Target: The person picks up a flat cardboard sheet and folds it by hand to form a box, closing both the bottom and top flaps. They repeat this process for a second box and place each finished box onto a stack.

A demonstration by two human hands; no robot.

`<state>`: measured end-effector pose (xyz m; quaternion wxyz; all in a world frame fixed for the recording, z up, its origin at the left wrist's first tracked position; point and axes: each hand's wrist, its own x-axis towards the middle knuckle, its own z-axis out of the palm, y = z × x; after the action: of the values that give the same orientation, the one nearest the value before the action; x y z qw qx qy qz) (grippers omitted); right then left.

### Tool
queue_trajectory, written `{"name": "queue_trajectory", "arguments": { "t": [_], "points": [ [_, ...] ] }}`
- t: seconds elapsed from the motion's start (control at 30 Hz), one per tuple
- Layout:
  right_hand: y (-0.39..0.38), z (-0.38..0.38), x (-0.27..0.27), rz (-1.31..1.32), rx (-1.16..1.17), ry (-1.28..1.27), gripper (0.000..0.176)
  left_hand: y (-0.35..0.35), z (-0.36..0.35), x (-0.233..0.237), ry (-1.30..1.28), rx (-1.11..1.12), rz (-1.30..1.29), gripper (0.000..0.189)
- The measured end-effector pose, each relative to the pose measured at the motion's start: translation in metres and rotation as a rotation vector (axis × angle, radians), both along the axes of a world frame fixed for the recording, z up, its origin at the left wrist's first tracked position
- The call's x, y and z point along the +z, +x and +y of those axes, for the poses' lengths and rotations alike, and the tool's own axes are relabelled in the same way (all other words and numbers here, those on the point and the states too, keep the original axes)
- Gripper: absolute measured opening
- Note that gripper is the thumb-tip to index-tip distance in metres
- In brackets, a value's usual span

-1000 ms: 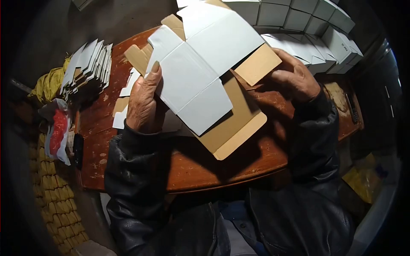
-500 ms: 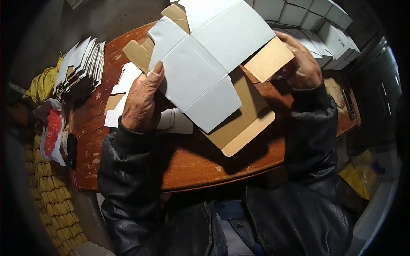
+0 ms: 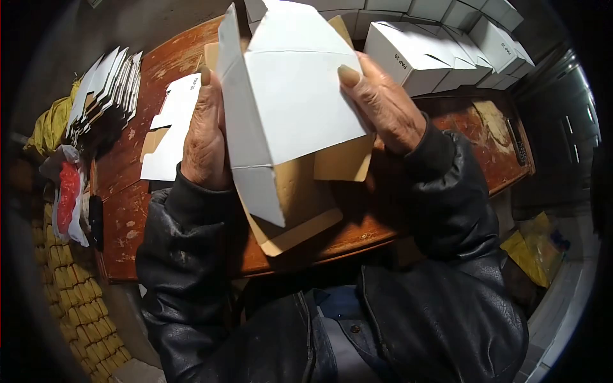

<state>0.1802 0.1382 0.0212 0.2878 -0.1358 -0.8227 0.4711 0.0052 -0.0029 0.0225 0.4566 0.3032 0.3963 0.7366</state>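
A partly folded cardboard box (image 3: 303, 102), white outside and brown inside, is held up over the table between both hands. My left hand (image 3: 205, 137) grips its left side, thumb pointing up along the white panel and fingers hidden behind. Across the right edge, my right hand (image 3: 386, 105) presses its thumb on the white face, its fingers out of sight. The box's lower end gapes, with a brown flap (image 3: 345, 159) and a long brown panel showing. Beside my left hand, a flat white box blank (image 3: 175, 134) lies on the table.
On the reddish-brown wooden table (image 3: 124, 210), a stack of flat blanks (image 3: 108, 92) stands at left. Assembled white boxes (image 3: 421, 57) line the back right. A dark remote-like object (image 3: 517, 142) lies at the right edge. A bag with red contents (image 3: 67, 198) hangs at left.
The flat cardboard has been bent into a box shape, its side panels now at angles. My right hand has moved left, closer to my left hand. The view has shifted slightly.
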Motion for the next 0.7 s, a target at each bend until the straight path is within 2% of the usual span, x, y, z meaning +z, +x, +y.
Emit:
{"name": "queue_trajectory", "arguments": {
  "t": [0.1, 0.13, 0.23, 0.33, 0.4, 0.43, 0.5, 0.57, 0.6, 0.7],
  "points": [
    [-0.003, -0.007, -0.004, 0.009, 0.025, -0.086, 0.090, 0.003, 0.001, 0.001, 0.032, -0.018, 0.046, 0.074],
    [-0.005, -0.007, -0.004, 0.014, 0.037, -0.118, 0.088, -0.007, 0.001, -0.010, -0.033, -0.017, 0.115, 0.076],
    [-0.002, -0.002, -0.003, -0.042, 0.041, -0.026, 0.086, 0.002, 0.006, -0.011, -0.022, 0.031, 0.352, 0.077],
    [-0.001, -0.009, -0.006, 0.130, 0.010, -0.119, 0.069, 0.006, 0.003, -0.012, -0.064, -0.051, 0.273, 0.068],
    [0.003, -0.007, -0.001, 0.159, 0.009, 0.008, 0.069, 0.005, 0.001, -0.012, -0.130, -0.076, 0.326, 0.067],
    [0.005, -0.007, 0.003, 0.175, 0.008, 0.071, 0.068, 0.008, 0.000, -0.010, -0.116, -0.058, 0.401, 0.068],
    [0.006, -0.011, 0.009, 0.172, -0.027, 0.045, 0.068, 0.016, -0.002, -0.002, -0.086, -0.023, 0.551, 0.070],
    [0.007, -0.013, 0.015, 0.154, -0.084, 0.055, 0.070, 0.010, 0.001, -0.010, -0.125, 0.011, 0.688, 0.069],
    [0.007, -0.011, 0.016, 0.229, -0.088, 0.021, 0.069, 0.006, 0.003, -0.015, -0.145, 0.027, 0.755, 0.068],
    [0.008, -0.003, 0.013, 0.122, -0.228, 0.143, 0.060, -0.003, 0.009, -0.023, -0.035, 0.290, 1.404, 0.052]
  ]
}}
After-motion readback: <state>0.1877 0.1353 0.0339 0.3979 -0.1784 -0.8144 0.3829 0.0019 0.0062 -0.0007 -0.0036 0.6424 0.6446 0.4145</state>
